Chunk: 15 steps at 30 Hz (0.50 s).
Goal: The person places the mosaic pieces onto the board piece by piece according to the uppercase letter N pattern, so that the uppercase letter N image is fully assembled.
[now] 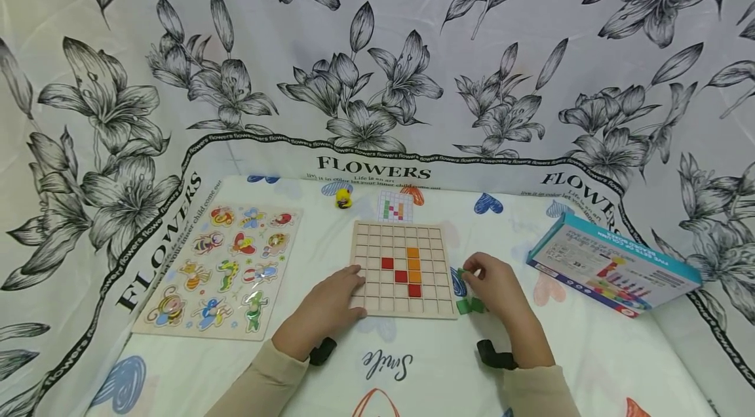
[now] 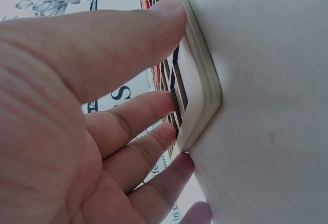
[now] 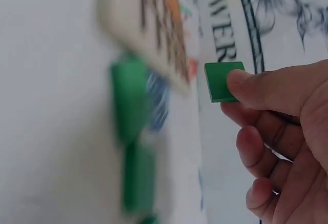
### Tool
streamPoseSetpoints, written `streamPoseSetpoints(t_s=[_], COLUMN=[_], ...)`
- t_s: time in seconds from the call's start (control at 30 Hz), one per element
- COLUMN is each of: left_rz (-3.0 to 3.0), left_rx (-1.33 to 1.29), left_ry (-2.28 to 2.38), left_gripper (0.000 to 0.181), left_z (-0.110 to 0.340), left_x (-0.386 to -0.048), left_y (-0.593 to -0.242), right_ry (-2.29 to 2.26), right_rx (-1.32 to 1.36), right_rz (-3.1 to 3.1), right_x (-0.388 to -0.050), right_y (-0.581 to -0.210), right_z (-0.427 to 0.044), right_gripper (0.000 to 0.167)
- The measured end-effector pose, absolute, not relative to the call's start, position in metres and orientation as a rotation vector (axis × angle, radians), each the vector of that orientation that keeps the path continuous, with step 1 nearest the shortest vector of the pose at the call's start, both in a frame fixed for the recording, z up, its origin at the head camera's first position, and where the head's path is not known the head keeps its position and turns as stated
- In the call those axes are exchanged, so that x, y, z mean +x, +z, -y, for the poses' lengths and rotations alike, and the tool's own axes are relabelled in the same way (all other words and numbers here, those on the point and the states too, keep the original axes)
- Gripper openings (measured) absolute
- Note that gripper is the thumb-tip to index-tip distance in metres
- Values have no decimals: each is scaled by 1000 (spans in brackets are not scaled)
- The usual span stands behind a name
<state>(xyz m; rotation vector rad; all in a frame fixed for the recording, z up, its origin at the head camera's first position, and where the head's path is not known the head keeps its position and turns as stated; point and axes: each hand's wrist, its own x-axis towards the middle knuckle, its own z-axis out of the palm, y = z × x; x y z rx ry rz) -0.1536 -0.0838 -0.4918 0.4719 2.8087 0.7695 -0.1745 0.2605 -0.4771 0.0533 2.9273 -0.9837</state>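
A wooden grid board [image 1: 436, 243] lies flat on the tablecloth. Set in its cells are a column of orange tiles [image 1: 415, 265] and red tiles [image 1: 387, 263] running diagonally. My left hand [image 1: 330, 299] rests at the board's near left corner, its thumb [image 2: 166, 26] and fingers touching the edges. Right of the board, my right hand [image 1: 494, 286] pinches a green square tile [image 3: 216, 83] between thumb and forefinger, raised off the cloth. Loose green tiles [image 1: 464, 306] lie below that hand, next to the board's right edge; they look blurred in the right wrist view.
Behind the board lie a pattern card [image 1: 395, 199] with coloured squares and a small yellow toy [image 1: 343, 198]. An insect picture puzzle [image 1: 236, 266] is on the left. A blue-and-white toy box [image 1: 613, 266] stands at the right. Flower-printed curtains [image 1: 401, 122] surround the table.
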Motion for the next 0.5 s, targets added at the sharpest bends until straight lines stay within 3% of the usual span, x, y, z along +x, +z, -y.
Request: streamPoseSetpoints(t_s=[0.23,0.5], left_rz=[-2800,-2797], left_rx=[455,461], left_ry=[780,778], left_gripper=[63,63], left_z=[85,85], left_x=[-154,-156], left_y=[-494,-495], right_ry=[-1060,-1004], right_rx=[-131,-348], right_rz=[-2915,-2811], right_x=[-214,-261], right_y=[-463,-475], right_z=[-201,-143], right_gripper=[9,5])
